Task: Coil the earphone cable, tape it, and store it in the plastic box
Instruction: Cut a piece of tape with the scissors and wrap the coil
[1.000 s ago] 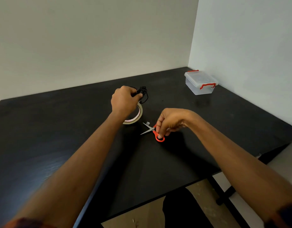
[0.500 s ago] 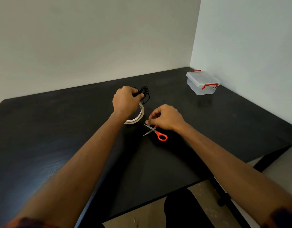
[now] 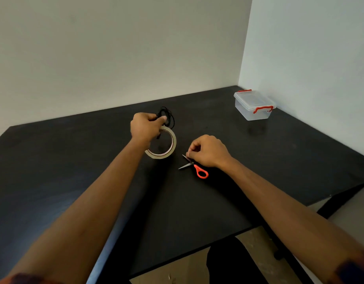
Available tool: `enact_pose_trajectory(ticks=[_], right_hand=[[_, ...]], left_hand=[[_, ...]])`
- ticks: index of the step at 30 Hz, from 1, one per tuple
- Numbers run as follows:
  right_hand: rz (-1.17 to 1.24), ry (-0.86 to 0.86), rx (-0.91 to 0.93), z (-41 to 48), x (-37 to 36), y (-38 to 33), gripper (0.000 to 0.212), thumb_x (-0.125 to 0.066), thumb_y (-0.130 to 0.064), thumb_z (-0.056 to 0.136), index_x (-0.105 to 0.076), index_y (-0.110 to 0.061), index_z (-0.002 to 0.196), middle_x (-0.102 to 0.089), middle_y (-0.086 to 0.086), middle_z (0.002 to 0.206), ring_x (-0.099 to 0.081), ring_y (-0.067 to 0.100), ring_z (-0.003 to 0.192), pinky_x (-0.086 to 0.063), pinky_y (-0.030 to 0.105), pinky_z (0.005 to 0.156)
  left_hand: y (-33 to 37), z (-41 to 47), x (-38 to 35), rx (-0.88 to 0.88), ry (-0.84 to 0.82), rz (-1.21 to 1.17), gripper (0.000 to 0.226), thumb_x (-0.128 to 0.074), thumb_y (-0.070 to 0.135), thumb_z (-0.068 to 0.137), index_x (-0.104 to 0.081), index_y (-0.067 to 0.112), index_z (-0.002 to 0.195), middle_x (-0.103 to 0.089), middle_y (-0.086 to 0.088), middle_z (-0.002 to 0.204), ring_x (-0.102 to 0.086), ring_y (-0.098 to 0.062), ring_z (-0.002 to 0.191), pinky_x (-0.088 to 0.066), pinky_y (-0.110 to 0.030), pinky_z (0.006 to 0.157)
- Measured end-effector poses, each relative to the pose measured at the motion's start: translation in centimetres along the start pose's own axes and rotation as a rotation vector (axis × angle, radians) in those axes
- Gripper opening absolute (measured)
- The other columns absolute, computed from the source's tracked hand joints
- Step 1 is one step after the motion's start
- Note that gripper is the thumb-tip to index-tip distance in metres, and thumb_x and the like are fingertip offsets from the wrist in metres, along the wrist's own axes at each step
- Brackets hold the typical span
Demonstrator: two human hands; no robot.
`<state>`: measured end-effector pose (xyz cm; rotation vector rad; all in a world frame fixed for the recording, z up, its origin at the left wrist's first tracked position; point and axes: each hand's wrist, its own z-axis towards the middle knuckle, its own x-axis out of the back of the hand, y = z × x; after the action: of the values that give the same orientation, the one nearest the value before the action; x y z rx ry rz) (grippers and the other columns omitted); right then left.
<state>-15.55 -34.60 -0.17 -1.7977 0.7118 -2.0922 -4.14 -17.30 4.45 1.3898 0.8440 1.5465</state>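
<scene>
Holding the coiled black earphone cable (image 3: 167, 115) tight in the left hand (image 3: 145, 128), just above the round pale tape roll (image 3: 173, 144), keeps loops together. The right hand (image 3: 207, 151) curls beside the orange-handled scissors (image 3: 198, 169), maybe pinching tape; wrap snugly. Red print inside the roll is too small to read.

Left hand (image 3: 145, 128) grips cable (image 3: 168, 116); right hand (image 3: 207, 152) curled over scissors (image 3: 200, 172)

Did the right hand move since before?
Yes. The right hand left the red handle of the scissors and went to the blades, nearer the tape.
</scene>
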Motion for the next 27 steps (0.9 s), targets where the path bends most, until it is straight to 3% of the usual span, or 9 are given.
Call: enact_pose_trajectory(ticks=[4,7,12,16,19,22,24,27], right_hand=[[0.001,-0.005,0.01,-0.1,0.1,0.1,0.013,-0.068,-0.04,0.09,-0.067,-0.036,0.078,-0.069,-0.018,0.08,-0.065,0.004,0.081,-0.054,0.033,0.074],[0.014,0.014,0.006,-0.1,0.0,0.2,0.013,-0.066,-0.04,0.093,-0.064,-0.036,0.08,-0.068,-0.016,0.079,-0.065,0.003,0.079,-0.053,0.034,0.074],[0.232,0.091,-0.016,-0.1,0.0,0.2,0.012,-0.073,-0.034,0.091,-0.071,-0.03,0.08,-0.072,-0.008,0.071,-0.071,0.004,0.067,-0.06,0.036,0.076],[0.382,0.143,0.018,0.1,0.3,-0.6,0.011,-0.075,-0.031,0.091,-0.075,-0.025,0.082,-0.072,-0.008,0.07,-0.067,-0.001,0.066,-0.05,0.024,0.069],[0.583,0.123,0.079,0.2,0.3,-2.5,0.01,-0.072,-0.024,0.094,-0.074,-0.017,0.087,-0.075,-0.002,0.077,-0.065,0.0,0.064,-0.05,0.023,0.068],[0.749,0.111,0.241,0.4,0.1,-5.7,0.009,-0.065,-0.017,0.099,-0.07,-0.013,0.092,-0.078,0.002,0.09,-0.066,0.004,0.07,-0.047,0.013,0.058],[0.767,0.109,0.35,0.9,-0.3,-8.1,0.008,-0.062,-0.015,0.1,-0.068,-0.015,0.094,-0.077,0.003,0.097,-0.066,0.006,0.077,-0.047,0.012,0.056],[0.747,0.105,0.417,1.9,-1.2,-10.8,0.006,-0.063,-0.015,0.1,-0.067,-0.011,0.098,-0.076,0.0,0.097,-0.067,-0.001,0.082,-0.048,0.009,0.062]], left_hand=[[-1.9,0.7,1.8,0.332,-0.005,-0.348,0.019,-0.082,0.022,0.083,-0.07,0.01,0.092,-0.073,-0.01,0.082,-0.068,-0.01,0.052,-0.055,-0.023,0.05],[-3.5,0.7,2.7,0.467,-0.045,-0.471,0.025,-0.083,0.017,0.082,-0.064,0.01,0.096,-0.07,-0.01,0.085,-0.069,-0.013,0.054,-0.058,-0.028,0.052],[-5.2,1.1,3.2,0.375,0.034,-0.269,0.018,-0.084,0.02,0.08,-0.072,0.009,0.088,-0.072,-0.009,0.1,-0.072,-0.025,0.086,-0.062,-0.042,0.077],[-5.3,1.6,4.2,0.19,0.01,0.036,0.023,-0.08,0.03,0.085,-0.077,0.008,0.091,-0.073,-0.002,0.106,-0.067,-0.016,0.087,-0.059,-0.04,0.085],[-5.1,1.6,4.8,0.142,0.033,0.041,0.021,-0.079,0.031,0.086,-0.077,0.01,0.088,-0.074,-0.002,0.102,-0.067,-0.012,0.089,-0.057,-0.034,0.08],[-4.1,1.3,5.4,0.188,0.01,-0.164,0.016,-0.079,0.026,0.086,-0.076,0.012,0.081,-0.076,-0.009,0.087,-0.066,-0.019,0.082,-0.054,-0.029,0.063],[-3.7,0.9,5.9,0.192,-0.04,-0.233,0.014,-0.078,0.025,0.087,-0.074,0.014,0.078,-0.074,-0.008,0.08,-0.062,-0.021,0.074,-0.048,-0.025,0.054],[-3.6,0.1,6.8,0.064,-0.109,-0.121,0.014,-0.074,0.025,0.09,-0.076,0.016,0.079,-0.074,-0.001,0.069,-0.065,-0.01,0.061,-0.048,-0.017,0.048]])
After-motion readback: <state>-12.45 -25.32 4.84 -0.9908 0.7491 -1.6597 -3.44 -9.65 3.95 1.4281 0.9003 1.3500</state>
